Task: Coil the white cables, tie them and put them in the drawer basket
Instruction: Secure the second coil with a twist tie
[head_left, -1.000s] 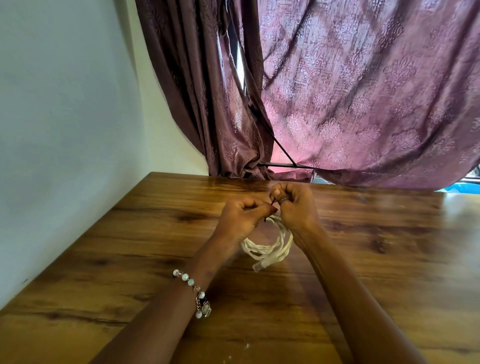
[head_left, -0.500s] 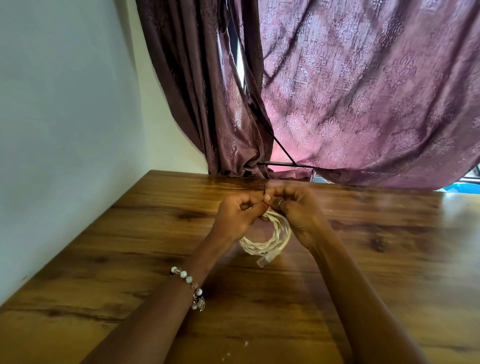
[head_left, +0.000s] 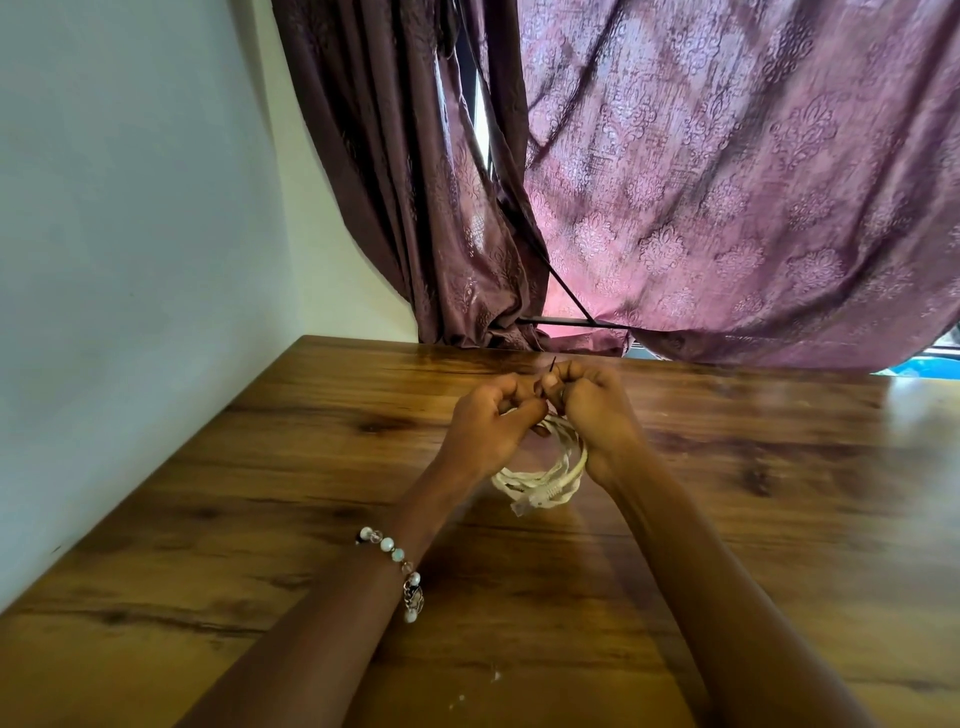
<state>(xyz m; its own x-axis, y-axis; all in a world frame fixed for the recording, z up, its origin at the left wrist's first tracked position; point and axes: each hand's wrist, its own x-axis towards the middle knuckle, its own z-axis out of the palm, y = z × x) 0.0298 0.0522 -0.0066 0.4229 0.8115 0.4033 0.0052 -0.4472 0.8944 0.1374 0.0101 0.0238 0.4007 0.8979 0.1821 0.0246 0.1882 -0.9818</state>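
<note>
Both hands meet above the table (head_left: 291, 467), fingers curled. The left hand (head_left: 485, 431) and right hand (head_left: 592, 415) pinch a thin dark tie (head_left: 551, 365), apparently at the coil's top. The coil (head_left: 550, 475) of white cable hangs between the wrists, just over the wood.

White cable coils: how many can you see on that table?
1. The white cable coil hangs between the left hand and right hand, above the table. Others may lie out of view.
</note>
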